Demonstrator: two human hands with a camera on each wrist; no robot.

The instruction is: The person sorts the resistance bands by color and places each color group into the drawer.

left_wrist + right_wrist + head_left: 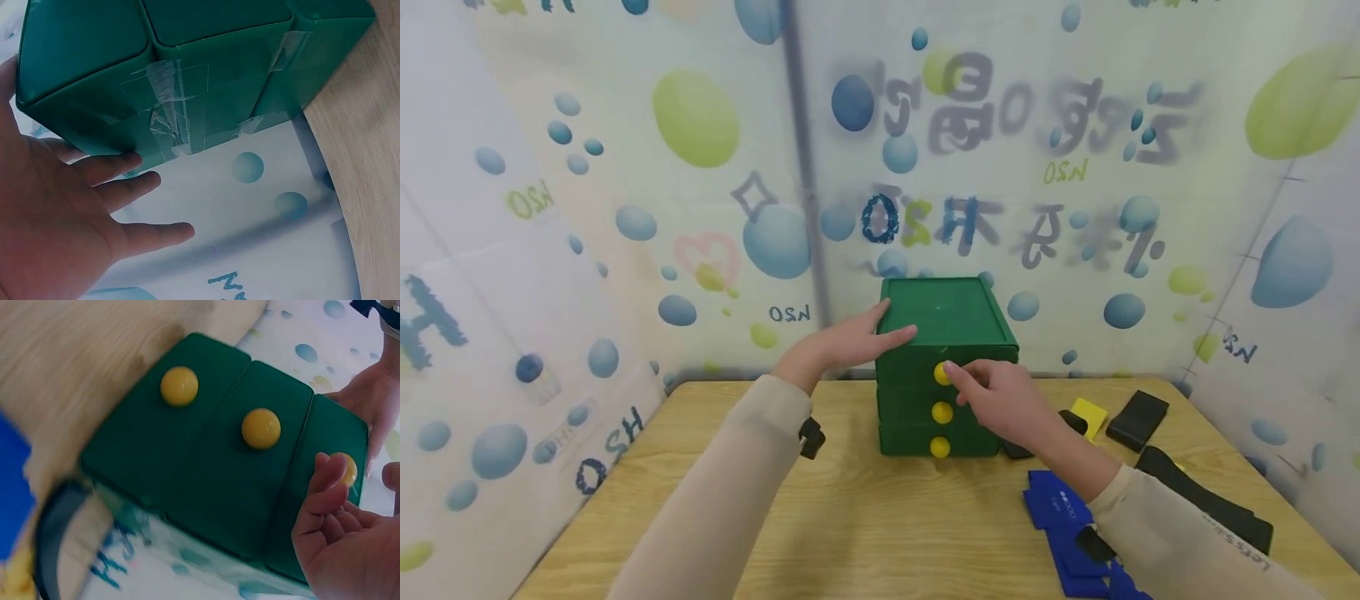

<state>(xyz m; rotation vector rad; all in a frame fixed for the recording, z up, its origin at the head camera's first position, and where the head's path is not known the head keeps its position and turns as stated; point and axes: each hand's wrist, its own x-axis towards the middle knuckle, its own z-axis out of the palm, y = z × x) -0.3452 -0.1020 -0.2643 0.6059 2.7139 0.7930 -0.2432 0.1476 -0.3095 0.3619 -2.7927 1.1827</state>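
Observation:
A small green three-drawer box [940, 312] stands on the table, with a round yellow knob on each drawer. My left hand [850, 342] is at its left side, thumb lying over the top edge and the other fingers stretched out along the taped side in the left wrist view. At the top drawer's knob [940, 374] is my right hand [1007, 402], fingers bent. The right wrist view shows a gap between its thumb [392, 481] and that knob; the fingertips partly cover the knob. The middle knob [261, 429] and bottom knob [179, 386] are untouched. All drawers look closed.
Right of the box, on the wooden table [820, 517], lie blue pouches [1067, 533], a yellow piece [1088, 415], a black case [1138, 419] and a long black item [1202, 496]. A patterned curtain [700, 200] hangs behind and at the sides.

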